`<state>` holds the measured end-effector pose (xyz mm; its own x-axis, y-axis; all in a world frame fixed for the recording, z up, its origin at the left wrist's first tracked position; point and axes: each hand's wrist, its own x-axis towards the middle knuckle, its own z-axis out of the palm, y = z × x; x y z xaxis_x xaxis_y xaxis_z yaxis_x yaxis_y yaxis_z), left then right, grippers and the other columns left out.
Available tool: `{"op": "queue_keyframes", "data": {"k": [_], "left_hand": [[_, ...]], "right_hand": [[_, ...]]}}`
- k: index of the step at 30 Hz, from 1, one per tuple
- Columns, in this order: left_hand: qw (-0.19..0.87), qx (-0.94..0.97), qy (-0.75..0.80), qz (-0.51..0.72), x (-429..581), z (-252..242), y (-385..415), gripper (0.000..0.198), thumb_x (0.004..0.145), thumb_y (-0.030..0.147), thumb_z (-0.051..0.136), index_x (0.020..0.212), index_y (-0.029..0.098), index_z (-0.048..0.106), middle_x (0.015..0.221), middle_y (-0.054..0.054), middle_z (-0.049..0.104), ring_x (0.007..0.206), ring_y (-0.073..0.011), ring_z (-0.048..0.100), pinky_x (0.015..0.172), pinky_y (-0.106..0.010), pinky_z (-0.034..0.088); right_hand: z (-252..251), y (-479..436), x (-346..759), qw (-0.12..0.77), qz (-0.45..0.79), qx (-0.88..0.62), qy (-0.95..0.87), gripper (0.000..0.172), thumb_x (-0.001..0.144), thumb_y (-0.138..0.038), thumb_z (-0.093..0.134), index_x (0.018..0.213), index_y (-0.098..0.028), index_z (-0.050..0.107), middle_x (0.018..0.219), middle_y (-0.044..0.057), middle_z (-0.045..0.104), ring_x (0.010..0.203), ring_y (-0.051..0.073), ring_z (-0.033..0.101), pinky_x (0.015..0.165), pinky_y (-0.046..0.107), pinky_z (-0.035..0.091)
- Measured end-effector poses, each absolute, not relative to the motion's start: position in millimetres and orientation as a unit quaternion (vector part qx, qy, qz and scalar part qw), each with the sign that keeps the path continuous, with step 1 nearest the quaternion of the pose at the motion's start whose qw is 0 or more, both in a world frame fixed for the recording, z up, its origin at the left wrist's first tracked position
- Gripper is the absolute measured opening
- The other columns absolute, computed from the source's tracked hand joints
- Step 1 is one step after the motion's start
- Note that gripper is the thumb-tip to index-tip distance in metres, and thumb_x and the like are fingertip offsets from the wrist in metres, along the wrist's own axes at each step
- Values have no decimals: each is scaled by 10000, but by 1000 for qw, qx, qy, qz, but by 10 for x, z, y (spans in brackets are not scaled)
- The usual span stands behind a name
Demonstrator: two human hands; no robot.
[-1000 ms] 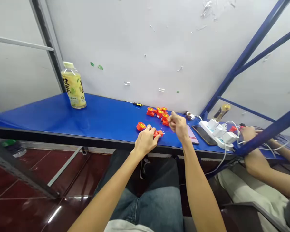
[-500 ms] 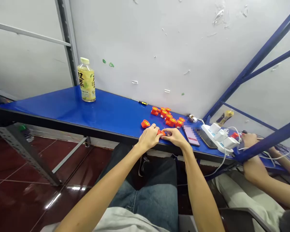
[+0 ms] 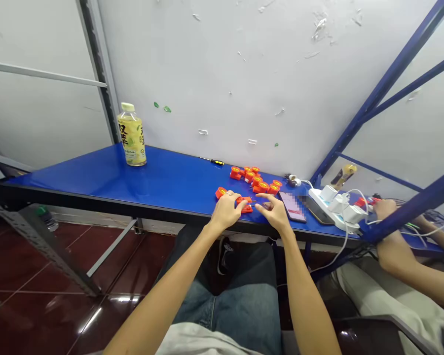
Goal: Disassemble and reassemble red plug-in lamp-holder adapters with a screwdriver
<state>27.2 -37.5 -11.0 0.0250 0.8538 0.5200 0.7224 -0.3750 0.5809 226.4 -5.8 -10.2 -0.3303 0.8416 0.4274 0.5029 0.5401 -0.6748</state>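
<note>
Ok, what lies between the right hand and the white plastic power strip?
In the head view, a pink-screened smartphone and a dark smartphone lie there.

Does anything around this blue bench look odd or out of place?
Yes: the white wall is flaking, with paint peeling away at upper right. A green-capped bottle also sits alone on the floor beneath the left end of the blue bench, away from everything on top.

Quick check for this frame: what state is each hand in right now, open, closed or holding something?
Left hand: fingers touching a small orange-red plastic part; whether it grips cannot be told.
Right hand: open, holding nothing.
</note>
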Motion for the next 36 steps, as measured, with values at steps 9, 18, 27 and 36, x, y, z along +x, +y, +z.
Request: {"op": "queue_keyframes", "data": {"k": [9, 18, 27, 36], "left_hand": [[129, 674, 557, 468, 186, -36, -339, 271, 973, 389, 553, 1049, 149, 654, 1023, -59, 689, 905, -166, 664, 853, -379, 562], [142, 695, 549, 442, 173, -53, -341, 278, 965, 404, 563, 1017, 146, 652, 979, -50, 679, 871, -159, 655, 811, -359, 566], [112, 717, 555, 408, 190, -73, -353, 246, 955, 378, 584, 987, 143, 649, 975, -48, 674, 873, -157, 648, 815, -360, 561], [82, 725, 560, 394, 216, -89, -356, 261, 970, 389, 558, 985, 145, 648, 955, -44, 673, 847, -150, 647, 805, -353, 561]], "right_hand": [[-189, -35, 2226, 396, 162, -430, -795, 270, 966, -390, 580, 1063, -144, 633, 991, 43, 648, 821, 141, 632, 735, 310, 562], [-153, -71, 2056, 356, 180, -405, -823, 304, 961, -409, 587, 1090, -138, 635, 993, 42, 654, 811, 142, 637, 718, 303, 564], [-270, -10, 1893, 375, 104, -473, -790, 260, 967, -390, 578, 1065, -157, 638, 1036, 54, 652, 878, 153, 636, 792, 335, 559], [-251, -111, 1904, 396, 58, -492, -773, 334, 963, -416, 579, 1157, -144, 600, 983, 46, 643, 812, 147, 632, 754, 338, 559]]}}
